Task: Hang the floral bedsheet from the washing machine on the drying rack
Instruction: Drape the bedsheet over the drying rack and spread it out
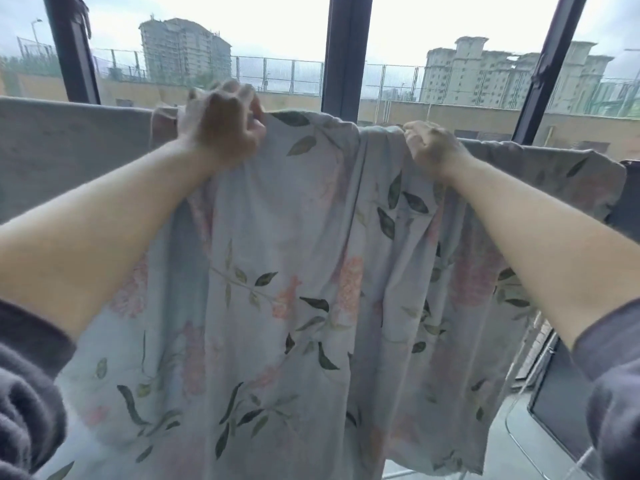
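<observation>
In the head view, the floral bedsheet (294, 271) is seen draped over a high horizontal line in front of a window and hanging down in long folds across most of the frame. Its pale blue-grey cloth is printed with dark green leaves and pink blossoms. The bar of the drying rack itself is hidden under the cloth, so its form cannot be told; only thin pale rods (398, 474) are glimpsed below the hem at lower right.

The left hand (221, 123) is raised to the sheet's upper edge and is closed in a fist on a bunched part of the cloth, knuckles toward the camera. The right hand (431, 145) is likewise closed on the top edge, further right and slightly lower, with the cloth pinched beneath the fingers. Between the two hands the top edge is stretched nearly level. Both forearms are bare, with dark sleeves (31, 393) pushed back toward the elbows.

To the left of the bedsheet, a plain grey cloth (69, 150) is hung along the same line, touching or just overlapped by the sheet's left edge. Behind, dark window frames (344, 53) are seen, and beyond the glass a fenced wall and tall apartment blocks (183, 50) under an overcast sky.
</observation>
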`<state>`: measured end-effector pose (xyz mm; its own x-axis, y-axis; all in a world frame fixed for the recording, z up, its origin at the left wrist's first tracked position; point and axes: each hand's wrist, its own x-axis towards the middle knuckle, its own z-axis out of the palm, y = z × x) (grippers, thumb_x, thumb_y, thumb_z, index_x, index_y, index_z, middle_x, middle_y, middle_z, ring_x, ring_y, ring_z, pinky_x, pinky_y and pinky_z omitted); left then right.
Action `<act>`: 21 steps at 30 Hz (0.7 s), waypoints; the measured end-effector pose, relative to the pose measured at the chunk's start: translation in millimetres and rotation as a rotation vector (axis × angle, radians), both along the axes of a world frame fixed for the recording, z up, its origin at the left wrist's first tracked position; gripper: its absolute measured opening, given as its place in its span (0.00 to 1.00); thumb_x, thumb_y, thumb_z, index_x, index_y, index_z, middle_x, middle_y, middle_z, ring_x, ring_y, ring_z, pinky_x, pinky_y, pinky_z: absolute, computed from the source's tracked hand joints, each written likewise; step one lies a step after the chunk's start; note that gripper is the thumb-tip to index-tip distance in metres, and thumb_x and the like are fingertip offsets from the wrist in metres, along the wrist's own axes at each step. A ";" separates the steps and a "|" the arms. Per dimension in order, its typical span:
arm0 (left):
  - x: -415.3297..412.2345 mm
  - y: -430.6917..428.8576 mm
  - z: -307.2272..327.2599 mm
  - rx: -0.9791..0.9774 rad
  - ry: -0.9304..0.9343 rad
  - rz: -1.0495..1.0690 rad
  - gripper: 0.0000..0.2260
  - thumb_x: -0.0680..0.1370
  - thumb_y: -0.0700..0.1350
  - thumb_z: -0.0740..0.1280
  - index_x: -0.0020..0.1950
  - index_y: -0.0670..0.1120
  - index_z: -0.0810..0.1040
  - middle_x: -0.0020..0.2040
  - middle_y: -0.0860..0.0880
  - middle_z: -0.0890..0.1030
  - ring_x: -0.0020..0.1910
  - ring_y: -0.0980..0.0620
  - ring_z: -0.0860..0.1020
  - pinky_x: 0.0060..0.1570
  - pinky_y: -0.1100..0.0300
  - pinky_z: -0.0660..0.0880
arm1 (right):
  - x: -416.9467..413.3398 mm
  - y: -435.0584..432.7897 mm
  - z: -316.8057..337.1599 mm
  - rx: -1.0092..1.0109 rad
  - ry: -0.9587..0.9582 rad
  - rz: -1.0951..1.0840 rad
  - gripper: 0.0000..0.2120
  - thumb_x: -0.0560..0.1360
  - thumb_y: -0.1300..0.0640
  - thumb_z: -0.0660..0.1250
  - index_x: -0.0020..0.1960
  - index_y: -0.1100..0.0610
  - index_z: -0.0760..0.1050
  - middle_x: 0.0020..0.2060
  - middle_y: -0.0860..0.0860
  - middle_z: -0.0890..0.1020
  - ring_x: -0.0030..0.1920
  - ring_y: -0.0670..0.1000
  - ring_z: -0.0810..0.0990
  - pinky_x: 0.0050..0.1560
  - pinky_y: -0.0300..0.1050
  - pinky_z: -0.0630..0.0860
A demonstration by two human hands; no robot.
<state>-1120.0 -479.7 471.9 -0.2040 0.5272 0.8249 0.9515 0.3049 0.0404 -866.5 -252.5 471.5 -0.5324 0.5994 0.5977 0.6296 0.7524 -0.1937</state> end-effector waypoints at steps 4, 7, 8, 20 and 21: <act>60.7 54.6 -15.7 -0.202 0.156 0.034 0.19 0.77 0.54 0.64 0.65 0.46 0.70 0.61 0.42 0.75 0.60 0.42 0.73 0.62 0.44 0.64 | 12.2 5.5 -2.4 0.028 -0.030 0.012 0.20 0.81 0.54 0.51 0.69 0.61 0.69 0.67 0.60 0.72 0.68 0.57 0.69 0.69 0.49 0.63; 67.7 68.0 -18.2 -0.054 0.236 0.135 0.12 0.78 0.38 0.60 0.61 0.41 0.73 0.57 0.40 0.76 0.58 0.39 0.74 0.57 0.43 0.69 | 19.9 14.1 -1.5 0.063 -0.108 -0.009 0.21 0.80 0.54 0.52 0.70 0.58 0.68 0.68 0.57 0.72 0.69 0.57 0.68 0.70 0.54 0.63; 63.5 65.7 -16.2 -0.037 0.266 0.136 0.11 0.77 0.34 0.59 0.57 0.39 0.75 0.54 0.39 0.76 0.56 0.38 0.75 0.54 0.43 0.70 | 22.0 17.1 -0.2 0.062 -0.124 -0.016 0.21 0.79 0.53 0.53 0.70 0.57 0.68 0.68 0.56 0.72 0.69 0.57 0.68 0.70 0.57 0.63; 16.3 -10.4 -17.1 -0.093 0.049 0.506 0.11 0.72 0.33 0.67 0.53 0.30 0.73 0.49 0.29 0.76 0.48 0.29 0.76 0.47 0.39 0.75 | 46.4 37.5 -4.2 0.114 -0.127 -0.031 0.23 0.77 0.51 0.57 0.72 0.49 0.63 0.65 0.58 0.73 0.66 0.60 0.68 0.65 0.54 0.66; 24.3 -4.2 -17.2 -0.090 0.057 0.540 0.11 0.73 0.33 0.66 0.54 0.31 0.74 0.49 0.30 0.76 0.48 0.30 0.76 0.47 0.39 0.75 | 50.7 40.2 -5.1 0.118 -0.134 -0.043 0.25 0.77 0.50 0.57 0.73 0.49 0.60 0.65 0.59 0.72 0.66 0.61 0.68 0.65 0.54 0.66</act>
<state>-1095.7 -483.8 454.8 -0.4214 0.4291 0.7989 0.6588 0.7503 -0.0556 -815.8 -212.3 466.5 -0.5874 0.5533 0.5906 0.6759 0.7368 -0.0181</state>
